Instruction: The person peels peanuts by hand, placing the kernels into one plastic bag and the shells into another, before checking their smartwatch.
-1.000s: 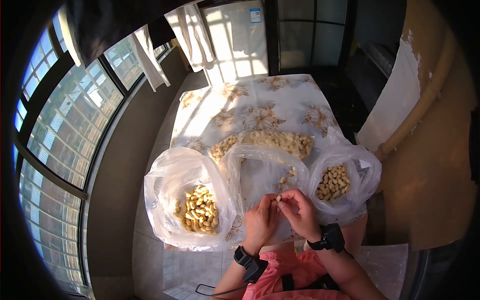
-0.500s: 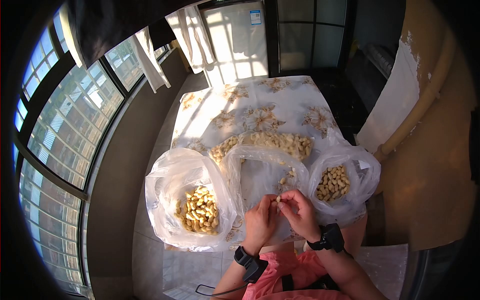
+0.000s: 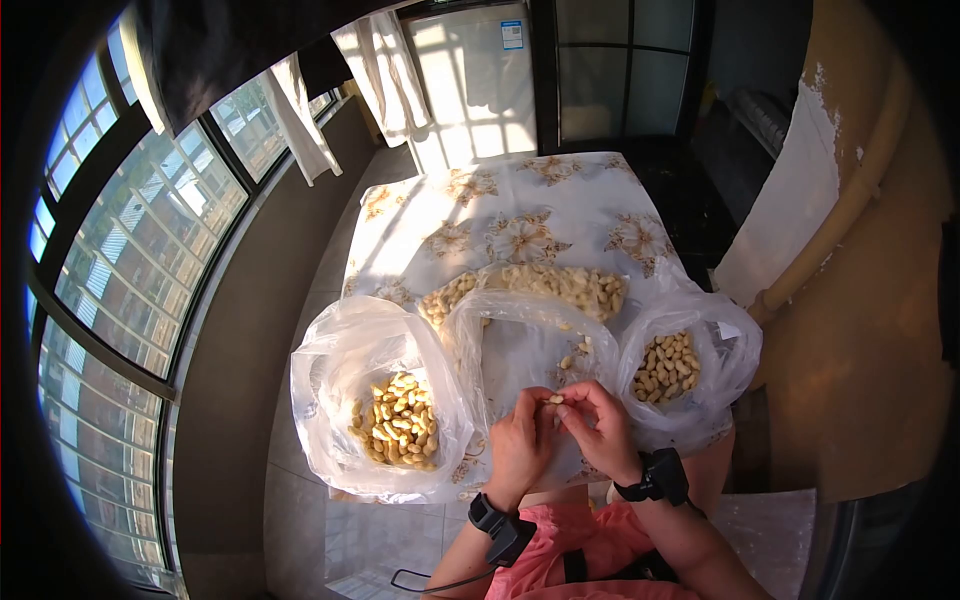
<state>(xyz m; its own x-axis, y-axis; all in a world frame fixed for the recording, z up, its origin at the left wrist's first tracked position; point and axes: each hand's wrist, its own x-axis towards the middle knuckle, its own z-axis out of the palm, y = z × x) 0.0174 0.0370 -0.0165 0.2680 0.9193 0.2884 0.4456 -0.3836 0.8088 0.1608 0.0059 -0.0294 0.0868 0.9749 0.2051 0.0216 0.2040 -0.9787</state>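
Note:
Both hands meet at the near edge of the table, fingers closed on one small peanut (image 3: 557, 399). My left hand (image 3: 520, 443) pinches it from the left, and my right hand (image 3: 597, 425) grips it from the right between thumb and fingers. Just beyond the fingertips, a few loose peanuts (image 3: 577, 355) lie in the open middle plastic bag (image 3: 510, 306). To the left stands a clear plastic bag (image 3: 325, 360) with a heap of peanuts (image 3: 400, 420) in it. Near my right hand, another bag (image 3: 735, 350) holds more peanuts (image 3: 666, 367).
A filled bag of peanuts (image 3: 560, 285) lies across the table behind the middle bag. A flowered cloth (image 3: 580, 195) covers the table. Tall windows (image 3: 150, 240) run along the left side, and a brown wall (image 3: 850, 360) stands at the right.
The peanut between my fingers has turned from upright to lying more sideways. Both hands have stayed in nearly the same place.

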